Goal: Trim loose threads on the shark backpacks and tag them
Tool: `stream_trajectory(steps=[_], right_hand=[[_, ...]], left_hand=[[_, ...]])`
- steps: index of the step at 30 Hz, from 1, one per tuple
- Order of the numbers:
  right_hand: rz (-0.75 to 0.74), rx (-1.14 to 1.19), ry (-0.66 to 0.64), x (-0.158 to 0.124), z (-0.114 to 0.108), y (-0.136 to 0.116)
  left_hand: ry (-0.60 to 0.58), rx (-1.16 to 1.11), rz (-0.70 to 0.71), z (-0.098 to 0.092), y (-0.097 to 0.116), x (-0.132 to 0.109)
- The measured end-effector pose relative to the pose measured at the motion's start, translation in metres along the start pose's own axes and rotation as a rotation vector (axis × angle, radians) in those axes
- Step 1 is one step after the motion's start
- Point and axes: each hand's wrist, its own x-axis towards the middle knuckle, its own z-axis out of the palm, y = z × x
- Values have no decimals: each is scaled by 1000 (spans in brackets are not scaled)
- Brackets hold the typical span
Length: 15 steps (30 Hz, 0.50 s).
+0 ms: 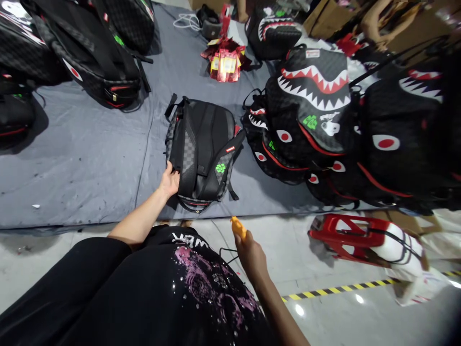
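A black checkered backpack (207,149) lies on the grey-covered table before me, its padded back and shoulder straps facing up. At its left side, near the bottom, is my left hand (170,183), thumb up and fingers partly hidden against the bag's edge, gripping it. My right hand (250,250) is held low in front of the table, apart from the backpack. Its fingers are wrapped round an orange handheld tool (238,228) whose exact kind I cannot make out. A thin dark cord runs near that hand.
Shark-mouth backpacks (313,96) are heaped on the right; more black backpacks (97,57) lie at the left. Red tags (226,65) sit at the back. Another person's arm (372,24) shows at the far right. A red-and-white object (360,238) stands on the floor.
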Motion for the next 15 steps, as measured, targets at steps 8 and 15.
stream_trajectory(steps=[8,15], right_hand=[[-235,-130,-70,1,7,-42],[-351,-208,-60,-3,7,-45]], left_hand=[[28,338,-49,3,1,-7],[143,635,124,-4,-1,-23]])
